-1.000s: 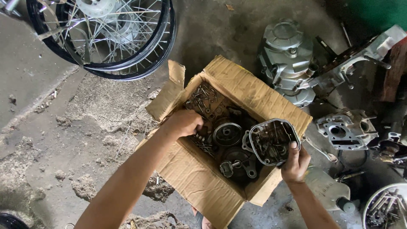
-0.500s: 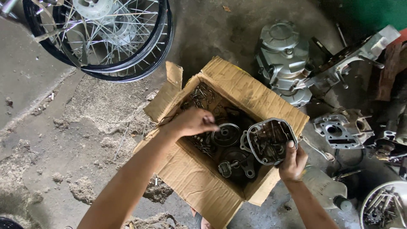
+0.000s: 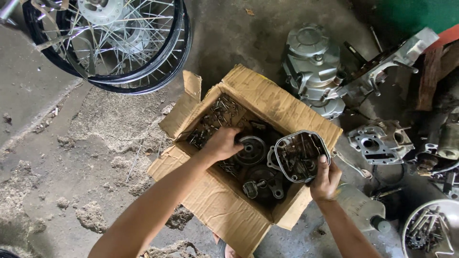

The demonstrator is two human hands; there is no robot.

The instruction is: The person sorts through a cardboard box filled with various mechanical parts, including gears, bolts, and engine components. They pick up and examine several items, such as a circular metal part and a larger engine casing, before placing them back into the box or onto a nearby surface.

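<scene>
since a second ago my left hand (image 3: 224, 143) has slid from the near-left corner of the cardboard box (image 3: 224, 210) toward its middle, and my right hand (image 3: 326, 180) stays where it was on the box's right side.

my left hand is inside the box, fingers curled down onto the round metal pulley (image 3: 251, 149) and the loose parts beside it; i cannot tell whether it actually grips anything. my right hand is closed around the lower edge of the metal engine cover (image 3: 301, 155), holding it tilted over the box's right wall, its hollow side up with small bolts lying in it.

loose bolts and screws (image 3: 217, 114) fill the box's far-left corner. spoked wheels (image 3: 110, 38) lie beyond the box to its far left. an engine block (image 3: 313, 64) sits just past the box's far-right corner, and a cylinder part (image 3: 377, 143) lies to the right of the box.
</scene>
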